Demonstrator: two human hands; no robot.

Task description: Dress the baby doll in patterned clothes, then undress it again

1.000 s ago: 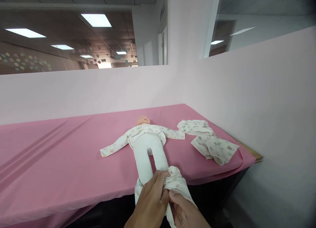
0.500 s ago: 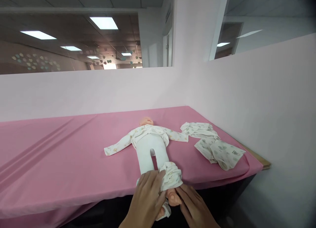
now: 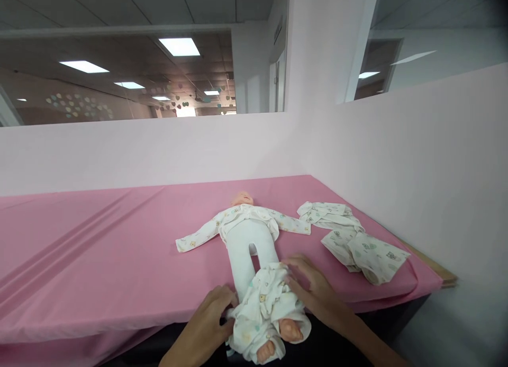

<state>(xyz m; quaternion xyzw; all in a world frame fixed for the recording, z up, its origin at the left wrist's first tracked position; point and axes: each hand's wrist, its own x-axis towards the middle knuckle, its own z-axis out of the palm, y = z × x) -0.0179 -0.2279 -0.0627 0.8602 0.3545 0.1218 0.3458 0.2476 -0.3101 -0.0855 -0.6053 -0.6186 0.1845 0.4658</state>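
Observation:
A baby doll (image 3: 254, 237) lies face up on the pink cloth, its feet toward me and past the table's front edge. It wears a white patterned top (image 3: 204, 233) with the sleeves spread out. Patterned baby pants (image 3: 264, 298) are bunched around its lower legs, with both bare feet showing at the cuffs. My left hand (image 3: 208, 322) pinches the waistband at the left side, fingers closed. At the right side, my right hand (image 3: 317, 290) holds the upper edge of the pants between thumb and fingers.
A pink cloth (image 3: 119, 271) covers the table. Crumpled patterned baby clothes (image 3: 365, 245) lie right of the doll. A white wall (image 3: 436, 160) rises along the right side, and another with a window runs behind the table.
My hands have moved from the doll's feet to the sides of the waistband. The pants now spread over both lower legs, and both feet stick out. The view has shifted slightly.

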